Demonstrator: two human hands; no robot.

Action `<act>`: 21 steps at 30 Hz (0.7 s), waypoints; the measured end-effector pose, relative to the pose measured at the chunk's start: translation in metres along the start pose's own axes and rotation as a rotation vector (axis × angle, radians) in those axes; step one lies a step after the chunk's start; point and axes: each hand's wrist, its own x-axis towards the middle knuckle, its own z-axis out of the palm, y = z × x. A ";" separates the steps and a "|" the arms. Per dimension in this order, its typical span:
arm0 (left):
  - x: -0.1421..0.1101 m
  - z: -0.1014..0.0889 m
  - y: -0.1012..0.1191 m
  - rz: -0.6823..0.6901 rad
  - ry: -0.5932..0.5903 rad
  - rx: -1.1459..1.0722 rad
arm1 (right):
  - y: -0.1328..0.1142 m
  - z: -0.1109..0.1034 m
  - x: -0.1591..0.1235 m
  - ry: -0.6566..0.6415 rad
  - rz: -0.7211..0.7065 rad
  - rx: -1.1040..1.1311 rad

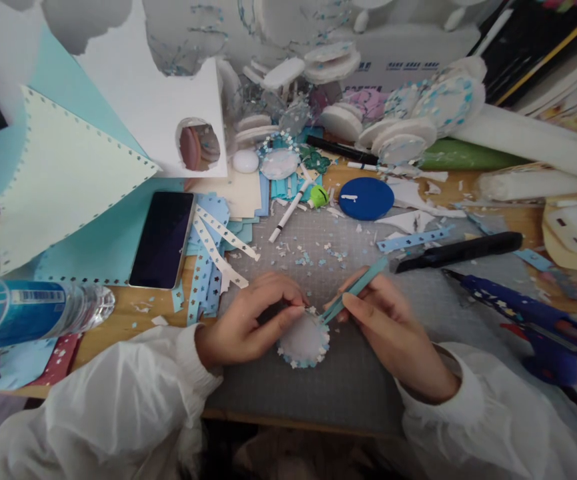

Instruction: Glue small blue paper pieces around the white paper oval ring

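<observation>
A round white disc (302, 340) edged with small white and blue paper stars lies near the front of the grey cutting mat (353, 393). My left hand (255, 320) pinches the disc's upper left edge between thumb and fingers. In my right hand (381, 313) is a pair of teal tweezers (355, 288), held slanting down, with the tips at the disc's upper right rim. Whether a star sits between the tips is too small to tell. Loose paper stars (318, 257) are scattered on the mat just beyond my hands.
A phone (162, 240), punched paper strips (207, 273) and a water bottle (33, 313) lie left. A blue oval (367, 199) and white marker (291, 210) are beyond. Right are a black cutter (461, 252) and a blue glue gun (533, 320). Decorated discs (403, 137) crowd the back.
</observation>
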 end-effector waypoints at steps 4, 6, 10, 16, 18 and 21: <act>0.000 0.000 0.001 0.018 -0.006 0.012 | -0.003 0.000 0.003 0.077 -0.029 0.062; 0.000 0.000 0.001 0.008 -0.001 0.012 | -0.006 0.001 0.005 0.130 -0.077 0.080; -0.001 0.000 0.000 -0.028 0.006 0.005 | -0.014 0.000 0.007 0.227 -0.200 0.049; -0.003 0.000 0.000 -0.048 0.014 0.014 | -0.015 -0.004 0.013 0.367 -0.408 0.007; -0.003 0.000 0.001 -0.035 -0.011 0.024 | -0.014 -0.005 0.015 0.391 -0.479 -0.076; -0.002 -0.001 0.003 0.010 -0.054 0.021 | -0.014 -0.004 0.015 0.395 -0.613 -0.298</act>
